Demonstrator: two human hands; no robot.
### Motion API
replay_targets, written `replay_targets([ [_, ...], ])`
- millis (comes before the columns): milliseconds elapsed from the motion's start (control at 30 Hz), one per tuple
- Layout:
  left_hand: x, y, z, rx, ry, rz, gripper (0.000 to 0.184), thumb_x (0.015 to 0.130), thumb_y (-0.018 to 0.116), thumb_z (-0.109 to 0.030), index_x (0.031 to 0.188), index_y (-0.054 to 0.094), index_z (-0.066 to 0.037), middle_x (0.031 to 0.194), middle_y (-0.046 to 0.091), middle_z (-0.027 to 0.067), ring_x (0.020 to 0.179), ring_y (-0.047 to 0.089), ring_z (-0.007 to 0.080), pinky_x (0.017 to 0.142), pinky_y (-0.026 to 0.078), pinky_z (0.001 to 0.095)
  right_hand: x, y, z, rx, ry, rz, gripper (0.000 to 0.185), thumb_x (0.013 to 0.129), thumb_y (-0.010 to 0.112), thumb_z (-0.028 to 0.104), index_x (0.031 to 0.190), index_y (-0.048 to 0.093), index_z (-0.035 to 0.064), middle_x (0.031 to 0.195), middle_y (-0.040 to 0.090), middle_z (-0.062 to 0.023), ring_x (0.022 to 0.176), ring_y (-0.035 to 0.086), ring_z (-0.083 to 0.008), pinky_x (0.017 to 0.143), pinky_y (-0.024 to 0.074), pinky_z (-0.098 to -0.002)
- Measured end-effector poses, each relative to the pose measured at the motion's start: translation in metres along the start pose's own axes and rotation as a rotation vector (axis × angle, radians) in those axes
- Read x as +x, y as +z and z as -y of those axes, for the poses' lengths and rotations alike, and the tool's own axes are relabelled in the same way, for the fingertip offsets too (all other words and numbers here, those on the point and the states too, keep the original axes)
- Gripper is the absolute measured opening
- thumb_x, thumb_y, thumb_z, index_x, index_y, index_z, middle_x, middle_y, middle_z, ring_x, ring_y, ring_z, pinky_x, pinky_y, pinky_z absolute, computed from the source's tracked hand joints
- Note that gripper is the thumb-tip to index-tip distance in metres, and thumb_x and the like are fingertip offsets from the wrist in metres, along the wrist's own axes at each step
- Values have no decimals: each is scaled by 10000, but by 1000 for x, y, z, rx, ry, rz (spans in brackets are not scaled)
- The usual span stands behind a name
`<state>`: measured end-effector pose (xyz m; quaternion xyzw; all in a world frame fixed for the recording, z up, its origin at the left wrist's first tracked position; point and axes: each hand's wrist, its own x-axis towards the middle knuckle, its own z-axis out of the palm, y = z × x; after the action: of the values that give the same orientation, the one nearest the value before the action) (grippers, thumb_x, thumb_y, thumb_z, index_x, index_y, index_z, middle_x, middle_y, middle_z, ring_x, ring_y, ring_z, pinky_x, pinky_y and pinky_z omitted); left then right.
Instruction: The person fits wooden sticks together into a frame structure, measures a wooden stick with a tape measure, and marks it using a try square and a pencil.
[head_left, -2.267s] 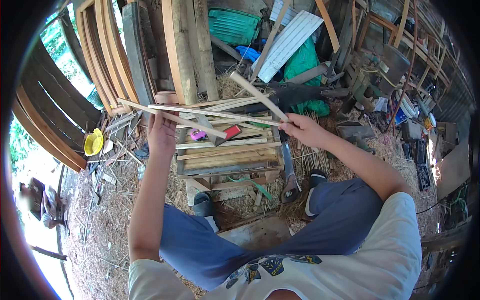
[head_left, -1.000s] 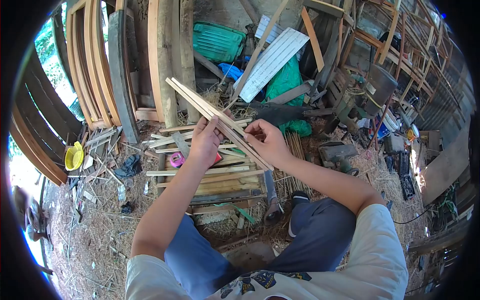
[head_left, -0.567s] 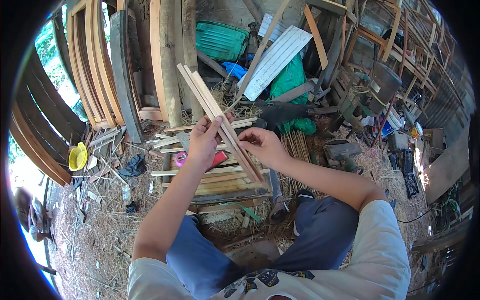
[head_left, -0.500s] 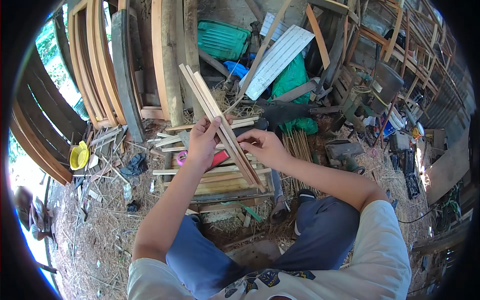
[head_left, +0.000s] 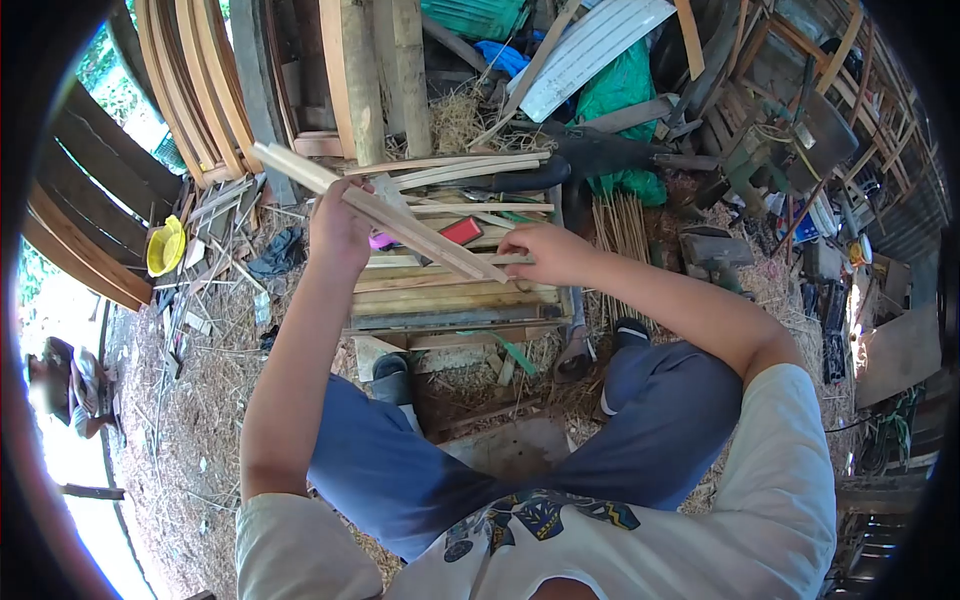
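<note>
My left hand [head_left: 340, 228] is wrapped around a few pale wooden strips [head_left: 410, 232], laid side by side and slanting from upper left to lower right. At their lower right end my right hand [head_left: 545, 254] has its fingers curled over pale wood. Whether that wood belongs to the held bundle or is a strip lying below, I cannot tell. Under both hands is a low slatted wooden bench [head_left: 450, 297]. On it lie more loose strips [head_left: 470, 175], a red tool or block [head_left: 462, 231], a purple ring-shaped item [head_left: 381, 241], partly hidden, and a dark-handled tool [head_left: 515, 180].
A yellow bowl [head_left: 166, 247] sits on the shavings-strewn floor at left. Wooden frames [head_left: 195, 90] lean behind it. A bundle of thin sticks [head_left: 628, 235] stands right of the bench. A green machine [head_left: 755, 180] and stacked lumber fill the right side.
The strips have swung from steep to flatter, their upper end moving left and down. My left hand has shifted left; my right hand has moved to their lower end. The camera view has tilted down.
</note>
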<state>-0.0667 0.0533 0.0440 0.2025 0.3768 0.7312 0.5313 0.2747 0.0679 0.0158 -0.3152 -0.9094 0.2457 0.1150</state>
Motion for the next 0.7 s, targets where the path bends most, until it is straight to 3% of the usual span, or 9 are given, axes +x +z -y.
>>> replay_targets([
  [100,-14,-15,-8,-15,-11,-136,144,1023,615,-153,1096,568,-38,979,608,75,944,625,247,906,542,434,0,18,-9,-159,-160,-36,290,880,765,243,1075,676,47,1023,664,-125,981,665,-340,867,537,-459],
  [267,-23,-57,-18,-23,-34,-100,130,1034,626,-158,1086,577,-49,932,632,48,903,655,225,869,576,395,9,25,-14,-104,-124,-41,196,909,689,176,1038,674,29,974,650,-139,942,663,-342,831,531,-465],
  [400,-49,-58,-32,20,-53,-224,108,1047,607,-132,1056,565,-33,949,623,80,879,653,241,859,584,417,12,9,-14,59,-15,-97,165,931,640,146,1021,670,12,954,663,-160,883,670,-348,790,531,-450],
  [433,-48,-68,-31,-42,-20,-212,157,1079,554,-180,1101,564,-25,1007,634,94,956,660,257,908,571,432,9,-1,-9,63,61,-74,194,947,628,150,1066,668,2,899,666,-134,789,661,-279,731,526,-407],
  [533,-49,-80,-39,-157,-92,-259,231,1106,489,-232,1157,554,-16,1068,634,106,1042,649,271,979,545,448,3,-11,-28,333,184,-102,232,963,619,148,1131,660,-6,852,647,-88,742,617,-180,685,508,-357],
  [567,-50,-84,-37,-135,-74,-259,280,1121,438,-258,1191,541,-7,1107,631,113,1115,631,282,1046,515,461,0,-10,-39,404,164,-136,254,991,616,161,1195,651,13,852,623,-27,723,558,-99,652,475,-301],
  [700,-54,-86,-15,-102,-208,-239,245,1121,425,-184,1211,544,10,1173,635,136,1160,639,280,1093,513,456,-20,-42,-10,787,397,-57,235,1041,564,152,1227,648,34,875,626,-4,691,543,-64,590,448,-251],
])
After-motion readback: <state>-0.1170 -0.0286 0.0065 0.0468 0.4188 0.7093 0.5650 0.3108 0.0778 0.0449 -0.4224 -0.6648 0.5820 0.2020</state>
